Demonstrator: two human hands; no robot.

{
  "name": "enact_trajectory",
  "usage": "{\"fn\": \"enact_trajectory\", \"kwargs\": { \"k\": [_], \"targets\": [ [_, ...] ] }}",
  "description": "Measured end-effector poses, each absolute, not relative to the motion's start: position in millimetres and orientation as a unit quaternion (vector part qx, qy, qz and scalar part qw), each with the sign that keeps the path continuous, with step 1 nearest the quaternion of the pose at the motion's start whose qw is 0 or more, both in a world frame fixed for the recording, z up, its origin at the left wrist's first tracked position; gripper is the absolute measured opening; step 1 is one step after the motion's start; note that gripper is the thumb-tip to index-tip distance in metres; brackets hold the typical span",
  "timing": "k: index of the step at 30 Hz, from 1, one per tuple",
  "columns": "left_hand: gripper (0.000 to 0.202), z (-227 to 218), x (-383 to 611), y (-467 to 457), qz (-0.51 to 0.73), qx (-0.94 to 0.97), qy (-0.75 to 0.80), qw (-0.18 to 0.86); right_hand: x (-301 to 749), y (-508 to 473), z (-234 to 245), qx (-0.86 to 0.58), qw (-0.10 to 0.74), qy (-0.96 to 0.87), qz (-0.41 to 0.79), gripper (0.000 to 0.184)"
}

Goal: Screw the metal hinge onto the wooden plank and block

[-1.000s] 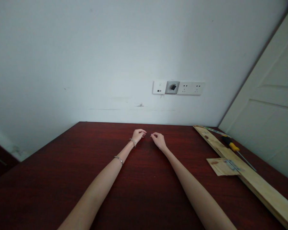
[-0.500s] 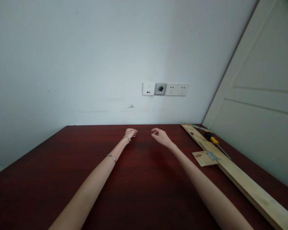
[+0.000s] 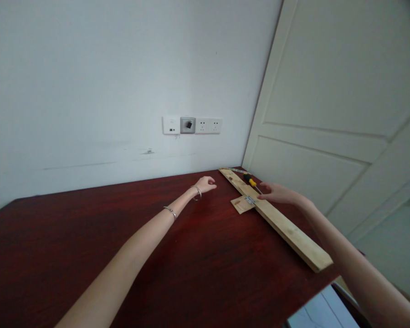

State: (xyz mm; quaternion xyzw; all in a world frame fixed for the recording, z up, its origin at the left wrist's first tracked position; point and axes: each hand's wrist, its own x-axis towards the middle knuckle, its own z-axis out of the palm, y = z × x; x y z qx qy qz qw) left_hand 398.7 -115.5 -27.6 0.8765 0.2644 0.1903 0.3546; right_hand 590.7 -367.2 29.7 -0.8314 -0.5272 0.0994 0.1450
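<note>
My left hand (image 3: pixel 206 183) rests on the dark red table (image 3: pixel 89 237) with its fingers loosely curled and nothing in them; two thin bangles circle that wrist and forearm. My right hand (image 3: pixel 276 193) is stretched out over a long pale wooden plank (image 3: pixel 287 230), fingers extended toward a metal hinge (image 3: pixel 249 199) that joins the plank to a small square wooden piece (image 3: pixel 240 204). Just beyond the fingertips lies a screwdriver (image 3: pixel 251 181) with a yellow and black handle.
The plank runs along the table's right side to the back wall. A white panelled door (image 3: pixel 328 114) stands to the right. A row of wall sockets (image 3: pixel 191 125) sits on the white wall. The table's front right corner drops off to the floor.
The view has swung to the right. My right hand moved right from beside the left hand to above the plank near the hinge. The left hand stayed on the table.
</note>
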Motion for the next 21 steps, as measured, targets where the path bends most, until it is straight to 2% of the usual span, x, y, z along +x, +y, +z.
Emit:
{"fn": "enact_trajectory", "kwargs": {
  "k": [3,5,9,14,21],
  "targets": [
    [0.055,-33.6,425.5,-151.6,0.145,0.907,0.217,0.330,594.7,-397.6,16.3,-0.869,0.080,-0.475,0.113,0.088],
    [0.073,-39.7,438.5,-174.0,0.098,0.941,0.187,0.265,594.7,-410.1,6.1,-0.880,0.046,-0.455,0.124,0.097],
    [0.090,-50.6,453.0,-210.3,0.025,0.979,0.145,0.141,598.2,-420.5,-12.1,-0.887,0.021,-0.447,0.114,0.093],
    [0.090,-56.1,458.0,-230.8,0.031,0.984,0.141,0.103,603.8,-420.2,-22.6,-0.873,0.057,-0.467,0.128,0.072],
    [0.074,-61.1,461.2,-224.8,0.032,0.978,0.177,0.105,614.9,-412.4,-37.8,-0.885,0.061,-0.450,0.107,0.066]
  ]
}}
